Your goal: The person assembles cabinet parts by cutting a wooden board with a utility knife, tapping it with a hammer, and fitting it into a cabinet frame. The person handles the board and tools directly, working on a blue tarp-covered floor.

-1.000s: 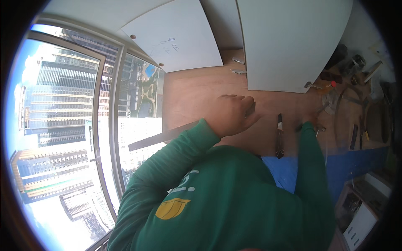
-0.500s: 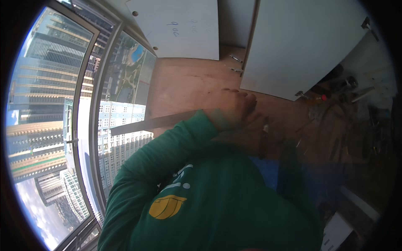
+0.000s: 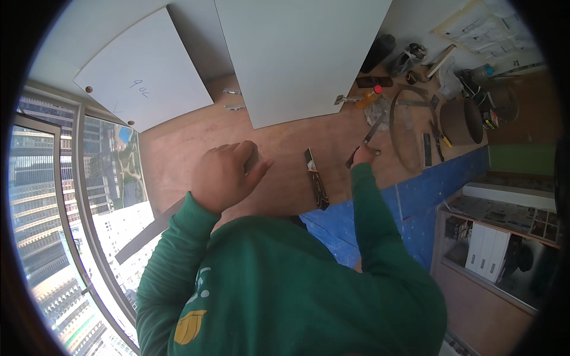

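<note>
My left hand is closed, thumb and fingers around something grey-brown that shows only as a short piece. A flat grey-brown strip runs down to the left from behind that wrist and seems to be the held thing. My right hand reaches across the wooden worktop and is closed on a narrow tool with a dark handle and a long thin metal part; its exact kind is unclear. Between both hands lies a black box cutter.
White panels stand at the back, the middle one with metal hinges. At right are a coiled strip, a red-capped bottle, yellow-handled pliers and a brown roll. A window borders the left; shelves sit lower right.
The view has swung to the right, bringing the box cutter and the tools at right into clear sight. My right hand, earlier hidden in blur, now grips the narrow tool.
</note>
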Tool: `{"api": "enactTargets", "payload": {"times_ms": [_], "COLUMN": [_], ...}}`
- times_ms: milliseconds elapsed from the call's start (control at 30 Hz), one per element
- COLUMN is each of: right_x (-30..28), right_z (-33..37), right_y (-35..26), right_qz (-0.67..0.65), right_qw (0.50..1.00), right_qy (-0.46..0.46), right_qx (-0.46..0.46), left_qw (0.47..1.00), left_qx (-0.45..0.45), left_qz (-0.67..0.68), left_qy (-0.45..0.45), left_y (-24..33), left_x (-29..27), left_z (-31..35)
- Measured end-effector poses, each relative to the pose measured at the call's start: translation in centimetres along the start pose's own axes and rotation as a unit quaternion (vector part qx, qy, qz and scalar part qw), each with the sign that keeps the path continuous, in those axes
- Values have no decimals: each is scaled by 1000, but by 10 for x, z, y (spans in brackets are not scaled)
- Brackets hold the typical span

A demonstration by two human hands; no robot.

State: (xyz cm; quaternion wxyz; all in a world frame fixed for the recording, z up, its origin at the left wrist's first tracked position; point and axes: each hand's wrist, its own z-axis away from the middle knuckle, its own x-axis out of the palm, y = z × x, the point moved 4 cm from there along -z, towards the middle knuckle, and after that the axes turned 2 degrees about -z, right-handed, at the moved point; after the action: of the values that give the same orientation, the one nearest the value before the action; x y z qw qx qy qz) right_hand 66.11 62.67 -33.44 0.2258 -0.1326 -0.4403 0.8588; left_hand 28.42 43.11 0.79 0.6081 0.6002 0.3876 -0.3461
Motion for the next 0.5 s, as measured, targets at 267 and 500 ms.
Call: {"api": "enactTargets", "payload": {"times_ms": [267,500], "right_x": [52,73], "right_z": [-63,-133], "right_y": [-33,-57], "right_qz": [49,4], "right_qw": [998,997], "right_qy": [-38,-57], "right_qx": [-26,43], "left_qw": [1000,999], "left_qx": [7,17], "left_qz": [-1,18], "left_qy": [5,41], "left_y": [2,3], "left_x": [0,2], "left_z": [-1,3]}}
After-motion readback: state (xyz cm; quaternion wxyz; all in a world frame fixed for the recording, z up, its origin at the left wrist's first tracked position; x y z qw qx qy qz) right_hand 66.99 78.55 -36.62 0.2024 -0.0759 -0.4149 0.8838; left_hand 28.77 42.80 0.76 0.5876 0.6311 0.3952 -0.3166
